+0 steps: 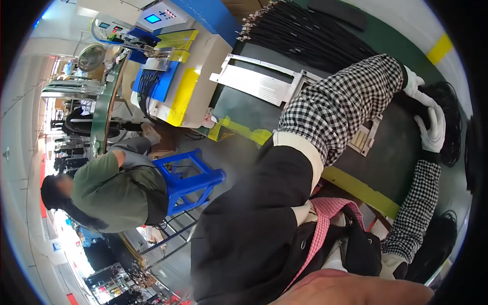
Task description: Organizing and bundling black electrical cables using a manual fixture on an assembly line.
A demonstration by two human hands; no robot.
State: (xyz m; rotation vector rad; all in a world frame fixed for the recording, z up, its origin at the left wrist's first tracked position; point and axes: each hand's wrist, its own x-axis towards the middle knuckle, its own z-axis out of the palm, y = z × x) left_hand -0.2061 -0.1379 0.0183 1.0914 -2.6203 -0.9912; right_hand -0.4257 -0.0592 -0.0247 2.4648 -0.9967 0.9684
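Both my hands wear white gloves, at the far right over the green table. My left hand [415,85] reaches across the upper part. Its fingers bend against a bundle of black cables [450,119], and part of the grip is hidden. Just below it, my right hand [432,130] has its thumb apart from its fingers, beside the same bundle. No object shows plainly between the right fingers. Black-and-white checked sleeves cover both forearms. Near my left forearm lies a small metal fixture [367,136] with slots.
Many black cables with metal ends [305,38] lie along the far side. A white slotted plate [259,81] rests left of my left sleeve. Beyond it stands a machine with a yellow-edged front [184,96]. A person [112,188] sits on a blue stool [190,178] at left.
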